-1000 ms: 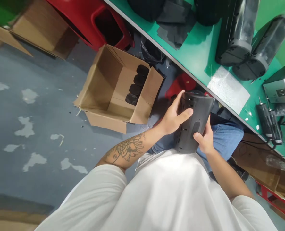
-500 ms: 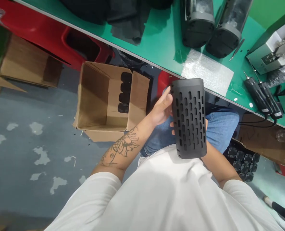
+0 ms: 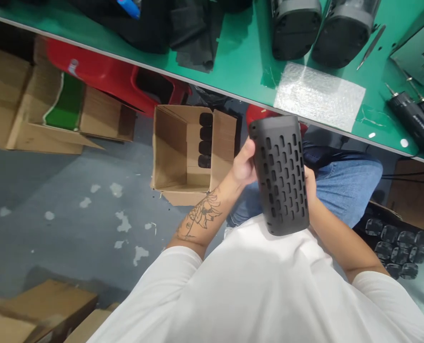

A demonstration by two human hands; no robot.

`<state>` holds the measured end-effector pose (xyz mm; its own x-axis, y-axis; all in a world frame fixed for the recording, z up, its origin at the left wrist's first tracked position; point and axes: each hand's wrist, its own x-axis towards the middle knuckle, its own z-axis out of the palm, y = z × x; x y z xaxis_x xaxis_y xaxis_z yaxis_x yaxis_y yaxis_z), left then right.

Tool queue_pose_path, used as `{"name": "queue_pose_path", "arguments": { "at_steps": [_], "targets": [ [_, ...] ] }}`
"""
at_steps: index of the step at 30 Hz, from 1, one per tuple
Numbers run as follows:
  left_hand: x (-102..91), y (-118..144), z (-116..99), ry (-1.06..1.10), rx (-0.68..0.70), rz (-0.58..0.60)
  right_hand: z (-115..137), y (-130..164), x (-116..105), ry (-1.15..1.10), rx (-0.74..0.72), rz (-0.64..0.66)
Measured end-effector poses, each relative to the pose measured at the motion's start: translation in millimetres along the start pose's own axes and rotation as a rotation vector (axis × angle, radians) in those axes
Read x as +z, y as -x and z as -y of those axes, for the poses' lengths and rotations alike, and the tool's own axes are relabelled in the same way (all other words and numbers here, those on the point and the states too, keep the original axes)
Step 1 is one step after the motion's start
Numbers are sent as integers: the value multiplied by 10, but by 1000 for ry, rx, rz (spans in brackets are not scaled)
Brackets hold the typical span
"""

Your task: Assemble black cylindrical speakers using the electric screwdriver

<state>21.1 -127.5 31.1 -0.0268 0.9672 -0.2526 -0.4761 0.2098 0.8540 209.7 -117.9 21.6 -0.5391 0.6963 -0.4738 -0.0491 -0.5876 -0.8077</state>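
Observation:
Before my white shirt I hold a black slotted housing (image 3: 281, 176), a long casing with rounded corners and rows of oblong holes. My left hand (image 3: 245, 163) is closed on its left edge, thumb along the side and the other fingers mostly hidden. At the right edge my right hand (image 3: 310, 185) grips it, its fingertips out of sight behind the casing. Left of my hands, an open cardboard box (image 3: 170, 157) stands low beside the bench, with several black rounded parts (image 3: 205, 140) lined up inside.
Across the top runs a green bench (image 3: 247, 90) bearing a bubble-wrap sheet (image 3: 319, 95), two dark-based units (image 3: 295, 31), tweezers (image 3: 372, 46) and an electric screwdriver (image 3: 412, 116). A red stool (image 3: 100, 66) is under its edge. More cartons (image 3: 50, 305) stand lower left; several black parts (image 3: 399, 243) lie lower right.
The view has swung left, so the surroundings sit further right and more cartons show. My right hand now shows at the housing's right edge; its fingers no longer show at the left side.

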Motion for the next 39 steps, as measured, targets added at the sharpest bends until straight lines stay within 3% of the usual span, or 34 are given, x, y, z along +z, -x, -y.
{"name": "queue_pose_path", "arguments": {
  "at_steps": [5,10,14,17,22,29,39],
  "targets": [
    [41,54,0,48,45,-34,80,141,-30,225,-220,-194],
    [54,69,85,99,-22,6,186,317,-5,530,-316,-121],
    [101,82,102,-52,99,-11,272,275,-82,484,-376,-146],
    [179,132,71,-246,206,-7,386,221,-146,431,-353,-85],
    [344,239,3,-406,257,-22,657,254,-257,429,-238,-49],
    [538,273,-66,-408,172,-5,922,421,-407,447,-92,23],
    [611,255,-17,-358,107,49,939,462,-498,304,-17,-28]
  ]
}}
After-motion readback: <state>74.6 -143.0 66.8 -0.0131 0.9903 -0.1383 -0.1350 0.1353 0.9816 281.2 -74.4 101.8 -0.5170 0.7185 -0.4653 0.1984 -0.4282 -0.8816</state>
